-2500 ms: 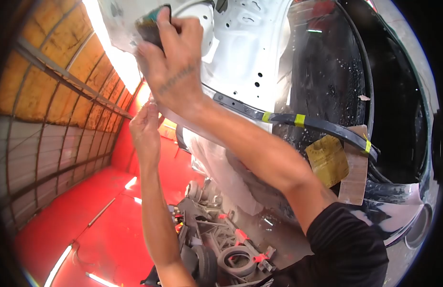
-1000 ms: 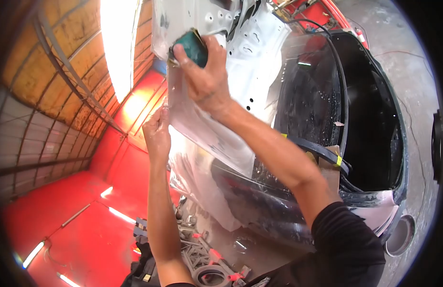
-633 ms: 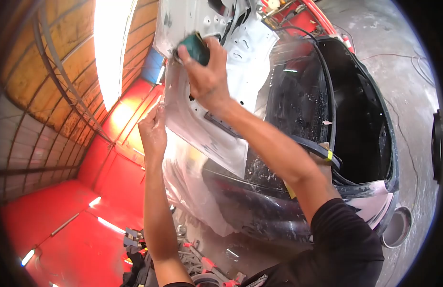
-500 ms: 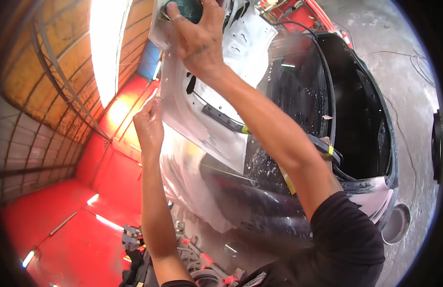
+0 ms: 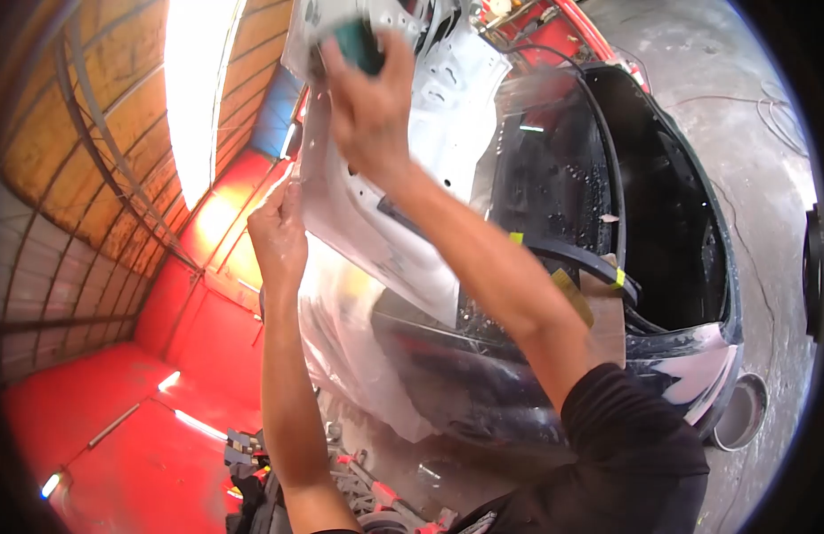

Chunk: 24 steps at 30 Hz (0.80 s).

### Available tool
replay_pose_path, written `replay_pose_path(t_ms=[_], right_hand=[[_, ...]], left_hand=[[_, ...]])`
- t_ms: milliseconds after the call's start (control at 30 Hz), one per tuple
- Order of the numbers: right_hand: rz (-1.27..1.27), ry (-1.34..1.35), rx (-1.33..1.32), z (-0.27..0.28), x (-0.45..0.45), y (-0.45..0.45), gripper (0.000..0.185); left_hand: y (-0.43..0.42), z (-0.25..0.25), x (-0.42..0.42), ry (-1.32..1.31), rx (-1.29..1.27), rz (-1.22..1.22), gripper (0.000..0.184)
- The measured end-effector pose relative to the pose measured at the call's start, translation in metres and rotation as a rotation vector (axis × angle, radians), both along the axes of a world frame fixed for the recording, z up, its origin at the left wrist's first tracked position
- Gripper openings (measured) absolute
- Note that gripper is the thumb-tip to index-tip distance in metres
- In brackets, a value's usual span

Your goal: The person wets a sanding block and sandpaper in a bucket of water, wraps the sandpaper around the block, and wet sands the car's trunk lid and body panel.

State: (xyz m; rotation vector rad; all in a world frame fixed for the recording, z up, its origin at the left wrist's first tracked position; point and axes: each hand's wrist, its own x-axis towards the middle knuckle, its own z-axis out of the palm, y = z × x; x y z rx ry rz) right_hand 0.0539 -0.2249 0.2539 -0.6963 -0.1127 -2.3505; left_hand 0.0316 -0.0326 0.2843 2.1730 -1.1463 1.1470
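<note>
My right hand (image 5: 372,120), smeared by motion, is wrapped around a dark green pad (image 5: 357,48). It holds the pad against the upper part of a whitish-grey car body panel (image 5: 390,245), which stands raised with holes and recesses in its face. The kind of pad is hard to make out. At the panel's left edge my left hand (image 5: 280,233) is closed, with its fingers pinching that edge. My right forearm crosses in front of the panel and hides part of it.
Behind the panel is a dark car body (image 5: 483,374) with a dusty window (image 5: 554,169) and a black opening (image 5: 670,205). Translucent plastic sheeting (image 5: 350,356) hangs below the panel. A round container (image 5: 741,414) stands on the grey floor (image 5: 697,44). Red-tipped stands (image 5: 385,489) sit below.
My right hand has moved slightly down with the green pad, and its forearm has shifted left, uncovering more of a black strip with yellow tape. My left hand stays at the panel's edge.
</note>
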Motion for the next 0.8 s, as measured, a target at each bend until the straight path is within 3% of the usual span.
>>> replay_pose_path(t_ms=[67, 167, 267, 300, 333, 400, 500, 633, 667, 800], right_hand=[[0.059, -0.049, 0.013, 0.018, -0.015, -0.006, 0.049], [0.131, -0.037, 0.104, -0.012, 0.005, 0.030, 0.044], [0.055, -0.019, 0.003, -0.020, 0.006, 0.010, 0.045], [-0.061, -0.054, -0.029, -0.005, 0.005, -0.009, 0.052], [-0.006, -0.019, -0.042, 0.008, -0.021, -0.016, 0.045], [-0.037, -0.042, -0.002, 0.017, -0.013, -0.012, 0.053], [0.058, -0.017, 0.037, -0.018, 0.007, 0.023, 0.053], [-0.166, 0.002, -0.041, -0.001, -0.005, -0.017, 0.052], [-0.029, -0.028, -0.037, 0.010, -0.017, -0.014, 0.053], [0.012, -0.074, 0.043, -0.008, -0.001, 0.014, 0.048]], left_hand=[[0.002, 0.000, 0.001, -0.007, 0.004, 0.010, 0.036], [0.001, 0.000, 0.005, 0.000, -0.016, 0.009, 0.036], [-0.001, 0.002, -0.002, 0.004, 0.010, -0.004, 0.035], [-0.003, 0.003, -0.001, 0.002, 0.021, -0.008, 0.035], [-0.001, 0.006, 0.002, -0.001, 0.036, 0.000, 0.035], [0.007, 0.000, 0.004, 0.003, 0.052, 0.046, 0.035], [-0.001, 0.001, 0.000, -0.032, 0.013, 0.039, 0.034], [-0.001, 0.001, 0.003, -0.033, 0.015, 0.013, 0.033], [-0.002, 0.001, 0.004, -0.028, 0.005, 0.016, 0.033], [0.000, 0.000, 0.003, -0.089, 0.027, 0.026, 0.031]])
